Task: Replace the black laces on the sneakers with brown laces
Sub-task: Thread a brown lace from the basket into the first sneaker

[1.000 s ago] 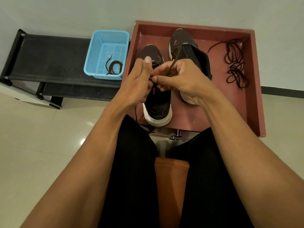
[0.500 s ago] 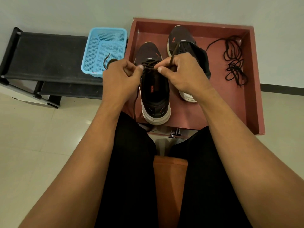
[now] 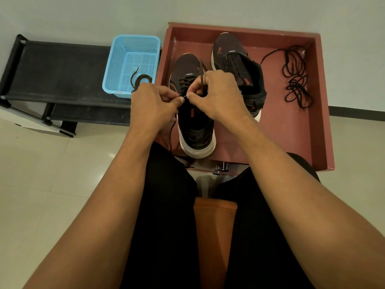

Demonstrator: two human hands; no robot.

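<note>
We judge the task to be about half done. The black laces (image 3: 295, 80) are already out of both shoes and lie in a loose heap at the right side of the red tray (image 3: 281, 138). The near sneaker (image 3: 195, 130) stands in the tray with its heel toward us. The brown lace (image 3: 201, 77) is crossed through its front eyelets, but the upper ones seem not yet filled.

Our left hand (image 3: 153, 109) and right hand (image 3: 217, 97) meet just above its tongue. Both have curled fingers and pinch the brown lace near its tip. One strand goes up from the right hand and another hangs down below the left.

The far sneaker (image 3: 237, 65) beside it shows no lace, as far as we can tell, so it is left to do. Its lace is probably the second brown lace (image 3: 133, 76) in the blue basket (image 3: 116, 65), which stands on a low black rack (image 3: 58, 69) just left of the tray. Our own hands hide the eyelets in work.
</note>
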